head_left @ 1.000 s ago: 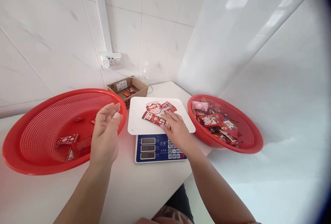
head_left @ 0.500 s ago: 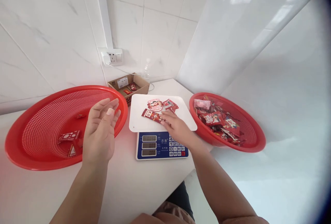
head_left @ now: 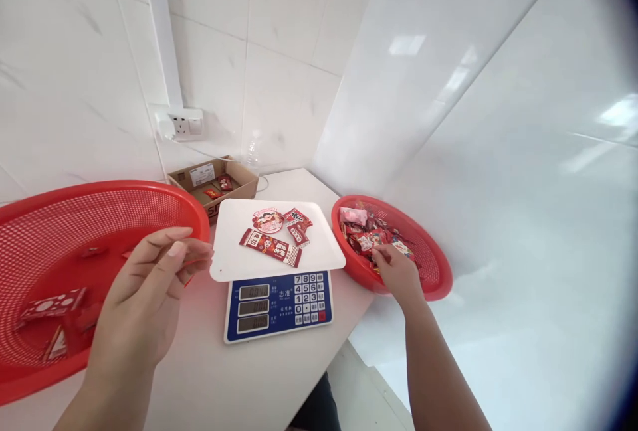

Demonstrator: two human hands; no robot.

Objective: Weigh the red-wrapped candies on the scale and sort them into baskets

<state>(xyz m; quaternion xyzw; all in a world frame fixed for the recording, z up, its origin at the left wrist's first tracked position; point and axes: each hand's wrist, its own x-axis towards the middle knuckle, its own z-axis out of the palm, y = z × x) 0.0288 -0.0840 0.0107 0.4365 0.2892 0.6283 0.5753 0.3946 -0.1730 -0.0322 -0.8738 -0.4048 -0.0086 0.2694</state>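
Note:
My left hand [head_left: 144,288] hovers beside the left red basket's inner rim, with loosely curled fingers apart and nothing visible in them. At the right, my right hand [head_left: 399,277] reaches over the edge of another red basket [head_left: 438,285]. Its fingertips touch red snack packets [head_left: 367,240] piled inside; no held packet shows. Between the hands stands a blue digital scale [head_left: 276,305] with a white tray [head_left: 229,252] on top. A long red snack packet [head_left: 270,248], a round pink-and-red piece with a cartoon print [head_left: 268,220] and smaller red packets [head_left: 298,224] lie on the tray.
The large left red basket [head_left: 197,208] holds a few packets, including a dotted one [head_left: 54,303]. Behind the tray, a cardboard box [head_left: 244,182] contains small packets. A clear bottle [head_left: 253,152] and a wall socket [head_left: 180,125] are at the back. The white table's [head_left: 199,378] edge slants along the right.
My right hand has left the long packet on the tray and moved right to the packets in the right basket. My left hand has shifted lower left in view. The camera has turned right.

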